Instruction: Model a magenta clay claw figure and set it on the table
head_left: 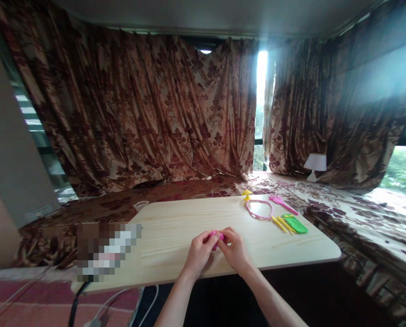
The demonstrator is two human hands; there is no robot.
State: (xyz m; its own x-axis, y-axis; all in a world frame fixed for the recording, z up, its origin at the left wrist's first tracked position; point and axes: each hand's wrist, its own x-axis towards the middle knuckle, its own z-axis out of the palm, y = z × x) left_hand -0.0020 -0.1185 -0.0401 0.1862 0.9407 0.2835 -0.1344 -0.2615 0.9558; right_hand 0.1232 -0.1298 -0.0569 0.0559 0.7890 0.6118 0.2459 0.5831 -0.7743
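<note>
My left hand [203, 247] and my right hand [234, 248] meet over the near middle of the table, fingers closed in a pinch. Between them is a small lump of bright pink modelling clay [215, 245], by its look; the fingertips of both hands press on it and cover most of it, so its full shape is hidden. To the right of my hands lie several yellow sticks [279, 225] and a flat green piece [296, 224]. Farther back is a pink braided ring [259, 217], with a yellow mushroom-shaped piece [246, 195] behind it and a long pink piece with a forked end [284, 205] beside it.
The pale wooden table [165, 236] has rounded corners. A blurred-out object [110, 254] with a black cable [73, 305] sits at its left end. Behind stand a white lamp [316, 162] on a flowered cover and patterned curtains [162, 113].
</note>
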